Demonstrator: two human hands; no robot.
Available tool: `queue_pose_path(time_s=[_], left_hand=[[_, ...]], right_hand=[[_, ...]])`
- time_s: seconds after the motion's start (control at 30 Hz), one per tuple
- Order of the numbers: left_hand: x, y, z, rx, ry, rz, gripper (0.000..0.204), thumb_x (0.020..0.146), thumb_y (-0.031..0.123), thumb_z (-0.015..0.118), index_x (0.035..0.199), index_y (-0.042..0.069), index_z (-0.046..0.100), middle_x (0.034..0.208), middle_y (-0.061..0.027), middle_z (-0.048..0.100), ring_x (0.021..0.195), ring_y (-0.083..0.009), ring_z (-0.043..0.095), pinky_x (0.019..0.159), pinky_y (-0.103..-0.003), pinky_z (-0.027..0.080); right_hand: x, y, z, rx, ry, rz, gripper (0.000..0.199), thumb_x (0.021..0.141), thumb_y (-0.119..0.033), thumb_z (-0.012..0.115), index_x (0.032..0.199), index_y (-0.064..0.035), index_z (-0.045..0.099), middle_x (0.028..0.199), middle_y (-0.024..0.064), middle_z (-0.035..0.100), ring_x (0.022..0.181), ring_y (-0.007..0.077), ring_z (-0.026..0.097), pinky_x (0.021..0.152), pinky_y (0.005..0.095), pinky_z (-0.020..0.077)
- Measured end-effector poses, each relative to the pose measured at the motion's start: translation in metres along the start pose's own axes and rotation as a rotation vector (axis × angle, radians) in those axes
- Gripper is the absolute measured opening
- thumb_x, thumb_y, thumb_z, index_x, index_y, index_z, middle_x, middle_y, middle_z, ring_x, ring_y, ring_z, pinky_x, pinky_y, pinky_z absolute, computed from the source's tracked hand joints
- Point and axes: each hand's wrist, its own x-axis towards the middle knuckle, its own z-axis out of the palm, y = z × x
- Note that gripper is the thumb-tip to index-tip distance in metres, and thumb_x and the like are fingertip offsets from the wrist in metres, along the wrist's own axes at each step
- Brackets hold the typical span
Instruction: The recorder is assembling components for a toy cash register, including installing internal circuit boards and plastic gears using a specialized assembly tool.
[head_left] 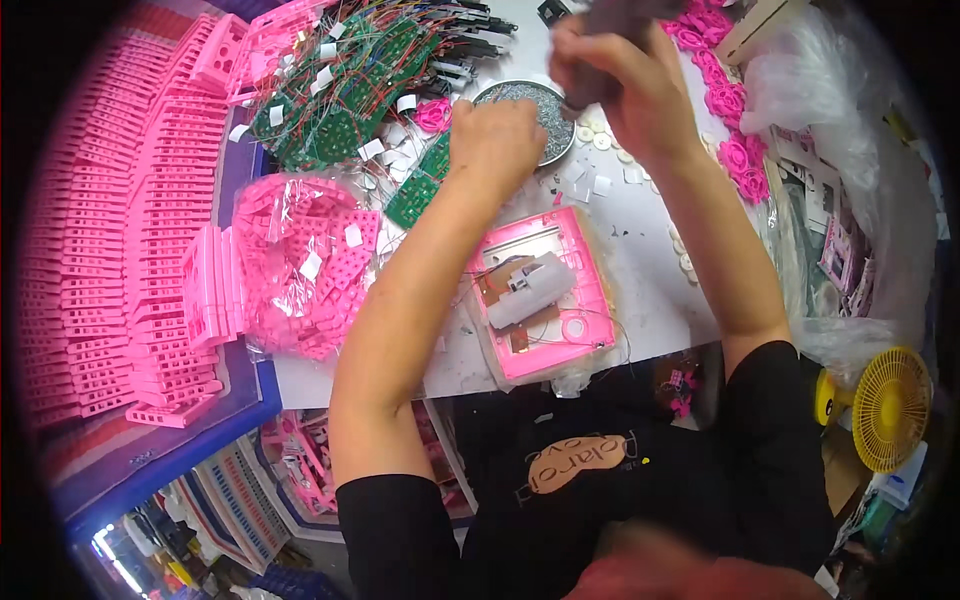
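My left hand (pixel 497 145) is closed, its fingertips at the left side of a round tin (pixel 574 138) filled with small silvery screws (pixel 540 105). Whatever those fingers may hold is hidden. At the top, my right hand (pixel 640 85) wraps round a dark electric screwdriver (pixel 605 60), raised over the table and partly blurred. Between my forearms lies a pink plastic housing (pixel 545 352), open side up, on a clear plastic sheet. Inside it sit a whitish cylindrical part (pixel 540 288), a brown board piece and thin wires.
Stacked pink parts (pixel 110 230) fill the left. Wired green circuit boards (pixel 350 90) are heaped at the back, behind a clear bag of pink pieces (pixel 300 270). White discs (pixel 600 140) and pink rings (pixel 735 110) lie toward the right. A yellow fan (pixel 892 410) stands low right.
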Motion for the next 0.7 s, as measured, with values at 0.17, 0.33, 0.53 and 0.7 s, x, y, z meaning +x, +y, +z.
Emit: queue_pose_path(time_s=[0.17,0.33,0.53,0.7], left_hand=[[-0.071,0.049,-0.081,-0.256,0.111,0.167,0.016,0.087,0.022,0.069,0.081,0.01,0.059,0.077,-0.0059,0.062,0.075,-0.0277,0.059,0.079,-0.045,0.034],[-0.15,0.072,-0.098,-0.423,0.005,-0.032,0.013,0.081,0.015,0.075,0.091,0.013,0.066,0.083,-0.0016,0.063,0.083,-0.0209,0.058,0.084,-0.042,0.031],[-0.162,0.069,-0.098,-0.646,-0.018,-0.181,0.011,0.08,0.012,0.076,0.09,0.014,0.072,0.078,-0.0005,0.067,0.08,-0.0206,0.062,0.083,-0.04,0.031],[-0.165,0.063,-0.09,-0.587,0.031,-0.119,0.018,0.078,0.016,0.079,0.094,0.013,0.07,0.086,-0.0006,0.068,0.084,-0.02,0.062,0.086,-0.041,0.031]], right_hand=[[-0.08,-0.039,0.007,0.196,-0.047,-0.069,0.028,0.093,-0.015,0.061,0.116,-0.006,0.047,0.063,0.001,0.046,0.049,0.0128,0.045,0.05,0.0293,0.0393],[-0.113,-0.041,0.044,0.348,-0.239,-0.056,0.031,0.093,-0.029,0.07,0.106,-0.0137,0.046,0.06,-0.0024,0.047,0.048,0.0127,0.048,0.054,0.0321,0.0441],[-0.115,-0.038,0.052,0.303,-0.313,-0.022,0.032,0.091,-0.025,0.074,0.103,-0.0139,0.046,0.061,-0.0015,0.052,0.051,0.0146,0.054,0.062,0.0346,0.0496],[-0.122,-0.034,0.056,0.132,-0.312,-0.021,0.03,0.09,-0.019,0.073,0.103,-0.013,0.047,0.062,-0.0012,0.053,0.052,0.0153,0.054,0.064,0.0357,0.0512]])
